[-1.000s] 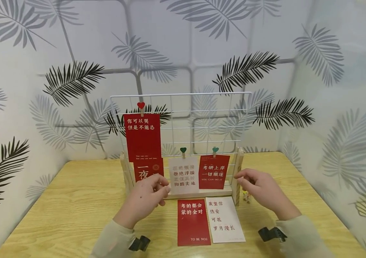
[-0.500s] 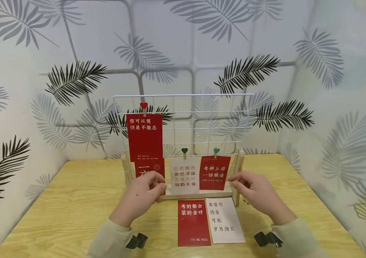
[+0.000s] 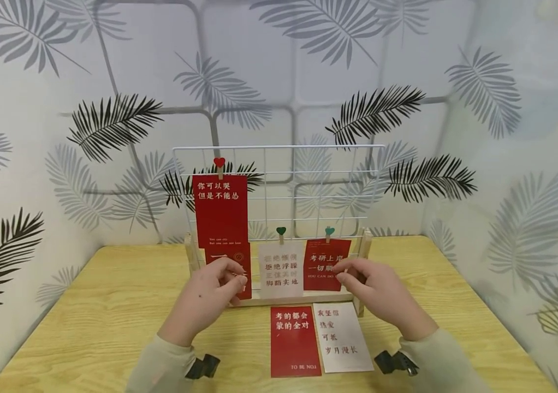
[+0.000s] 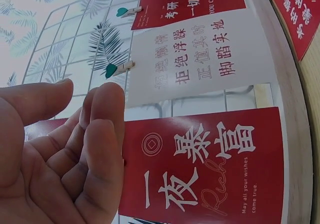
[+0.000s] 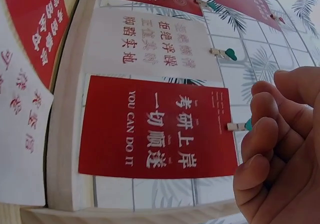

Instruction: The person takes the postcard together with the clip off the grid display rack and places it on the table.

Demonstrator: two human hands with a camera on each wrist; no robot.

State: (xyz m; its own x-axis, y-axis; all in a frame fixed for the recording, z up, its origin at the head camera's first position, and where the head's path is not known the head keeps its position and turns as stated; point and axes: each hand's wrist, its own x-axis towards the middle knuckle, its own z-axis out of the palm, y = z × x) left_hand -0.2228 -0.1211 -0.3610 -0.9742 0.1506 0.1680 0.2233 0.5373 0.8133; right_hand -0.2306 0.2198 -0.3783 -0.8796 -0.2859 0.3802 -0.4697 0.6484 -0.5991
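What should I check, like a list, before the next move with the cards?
1. Left hand empty: ok, nothing in it.
2. Right hand empty: ok, nothing in it.
3. White hanging card clipped: ok, dark green heart clip at its top.
4. Red YOU CAN DO IT card clipped: ok, teal heart clip at its top.
5. Red TO BE NO.1 card and loose white card hung: not ok, both lie on the table.
6. Spare clip ready: cannot tell, none plainly shows.
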